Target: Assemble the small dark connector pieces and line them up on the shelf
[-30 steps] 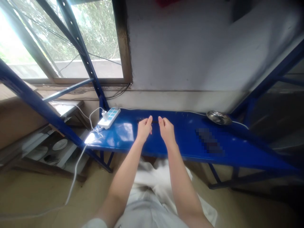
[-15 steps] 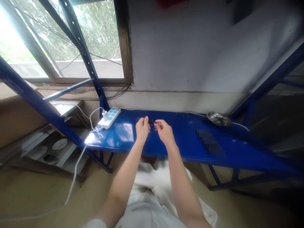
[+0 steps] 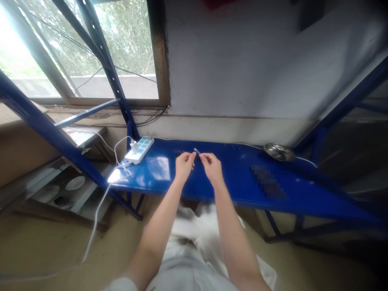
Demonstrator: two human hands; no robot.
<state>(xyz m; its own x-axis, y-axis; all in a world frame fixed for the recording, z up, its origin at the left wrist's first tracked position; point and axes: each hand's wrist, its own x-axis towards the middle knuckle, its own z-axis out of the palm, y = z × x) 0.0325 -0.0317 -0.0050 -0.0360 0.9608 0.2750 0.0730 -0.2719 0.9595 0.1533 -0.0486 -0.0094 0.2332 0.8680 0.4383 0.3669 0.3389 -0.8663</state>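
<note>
Slim stick point(image 3: 197, 151), small, pale grey-blue, at centre above the desk point(image 3: 236, 173); clock directions read from it, 12 o'clock pointing away from the person.

Surface: desk blue, glossy, window glare at its left end; white power strip point(image 3: 142, 149) with white plug point(image 3: 133, 146) inserted, at 9 o'clock; shiny metal dish point(image 3: 279, 152) near the back edge, at 3 o'clock; dark pixelated patch point(image 3: 268, 182) at 4 o'clock, contents unreadable.

Room: window point(image 3: 133, 48) at 11 o'clock, trees outside; grey wall point(image 3: 236, 60) from 12 to 2 o'clock; blue metal frame point(image 3: 100, 50) rising at 10 o'clock; low shelf point(image 3: 91, 202) between 8 and 9 o'clock, bearing a pale plate point(image 3: 75, 183); white cable point(image 3: 95, 222) running down toward the yellowish floor point(image 3: 121, 254).

Hands: right hand point(image 3: 210, 163) narrow, thumb and fingers pinching the slim stick, which leans with its upper end toward 11 o'clock; left hand point(image 3: 184, 165) closed around a dark piece point(image 3: 178, 154), mostly hidden, its thumb tip just beside the stick.

Change against the frame 0.5 s ago: hands now closer together, the left shifted toward 3 o'clock; pale stick now visible, where a dark item bridged the gap then; power strip and dish unchanged on the desk.
</note>
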